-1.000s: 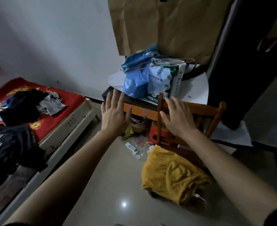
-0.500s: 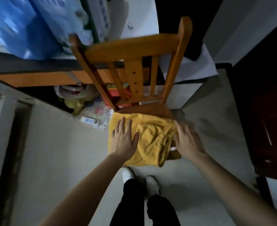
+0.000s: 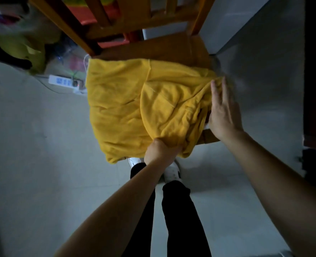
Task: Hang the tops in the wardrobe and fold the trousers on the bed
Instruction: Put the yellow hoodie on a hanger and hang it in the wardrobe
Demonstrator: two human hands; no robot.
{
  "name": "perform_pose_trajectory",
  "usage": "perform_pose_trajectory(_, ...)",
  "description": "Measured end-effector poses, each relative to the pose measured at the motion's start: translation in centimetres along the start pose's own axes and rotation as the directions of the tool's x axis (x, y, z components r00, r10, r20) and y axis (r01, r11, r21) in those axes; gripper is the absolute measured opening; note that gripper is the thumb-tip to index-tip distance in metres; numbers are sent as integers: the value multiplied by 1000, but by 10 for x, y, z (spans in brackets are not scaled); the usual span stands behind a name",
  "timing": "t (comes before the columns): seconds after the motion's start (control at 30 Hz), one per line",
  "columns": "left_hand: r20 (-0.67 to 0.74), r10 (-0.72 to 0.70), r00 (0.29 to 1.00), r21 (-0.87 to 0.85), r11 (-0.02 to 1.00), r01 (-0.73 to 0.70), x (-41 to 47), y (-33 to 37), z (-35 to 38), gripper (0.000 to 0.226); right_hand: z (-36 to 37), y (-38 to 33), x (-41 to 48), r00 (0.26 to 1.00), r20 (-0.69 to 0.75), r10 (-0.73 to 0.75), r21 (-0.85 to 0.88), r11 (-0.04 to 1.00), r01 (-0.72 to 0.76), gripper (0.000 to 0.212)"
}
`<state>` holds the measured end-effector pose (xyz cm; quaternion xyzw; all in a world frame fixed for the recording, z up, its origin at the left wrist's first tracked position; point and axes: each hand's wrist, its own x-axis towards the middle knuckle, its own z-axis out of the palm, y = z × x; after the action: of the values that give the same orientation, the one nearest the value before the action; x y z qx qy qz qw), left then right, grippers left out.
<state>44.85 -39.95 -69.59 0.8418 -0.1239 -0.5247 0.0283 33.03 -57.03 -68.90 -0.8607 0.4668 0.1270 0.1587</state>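
Dim grey floor (image 3: 42, 145); wooden chair (image 3: 172, 47) cut off at its back.
Yellow garment (image 3: 120, 101) covers the seat's front edge; left hand (image 3: 161, 151) grips its hem, fingertips buried in cloth; right hand (image 3: 224, 112) lies flat, fingers straight, on its right side.

No text, label or number is showing clearly enough to read. The white power strip (image 3: 60, 81) lying on the floor (image 3: 32, 136) is bearing small blue markings, but they are too blurred to make out.
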Motion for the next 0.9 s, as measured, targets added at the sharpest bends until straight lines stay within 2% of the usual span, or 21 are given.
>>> perform_pose_trajectory(0.1, -27, -15, 1000, -49, 999, 14, 1, 0, 3, 56, 3, 3, 10, 999, 48, 8, -32, 999, -6, 108)
perform_pose_trajectory(0.17, -40, -15, 999, -38, 999, 13, 0, 0, 3, 59, 0, 1, 15, 997, 52, 52, -130, 990, -44, 88)
perform_pose_trajectory(0.27, 4, -52, 999, -124, 991, 52, -6, -4, -3, 58, -10, -5, 17, 998, 40, 43, -276, 961, -30, 44)
perform_pose_trajectory(0.33, 21, -118, 993, -204, 972, 120, -13, -9, -15, 46, -19, -11, 6, 998, 65, 24, -252, 968, -6, 37)
perform_pose_trajectory(0.4, 3, -159, 987, -240, 958, 155, -24, -18, -34, 33, -31, -22, -9, 994, 108, 10, -138, 990, 5, 40)
perform_pose_trajectory(0.5, -91, -161, 983, -281, 951, 130, -51, -33, -79, 20, -64, -55, -32, 995, 104, -6, 148, 989, -9, 36)
perform_pose_trajectory(0.6, -243, -153, 958, -359, 932, 58, -92, -43, -139, 28, -113, -95, -51, 998, 1, -67, 314, 947, 64, 36)
perform_pose_trajectory(0.67, -325, -147, 934, -459, 888, -20, -124, -49, -183, 23, -155, -127, -59, 995, -38, -91, 453, 886, 98, 34)
perform_pose_trajectory(0.77, -423, -185, 887, -616, 777, -132, -185, -65, -243, 20, -222, -183, -72, 992, 1, -127, 683, 725, 92, 19)
perform_pose_trajectory(0.83, -501, -181, 847, -595, 782, -185, -233, -84, -275, 31, -265, -222, -87, 980, -24, -195, 734, 662, 150, 22)
perform_pose_trajectory(0.9, -589, -169, 790, -498, 846, -190, -280, -112, -302, 38, -304, -263, -105, 957, -73, -280, 739, 630, 241, 27)
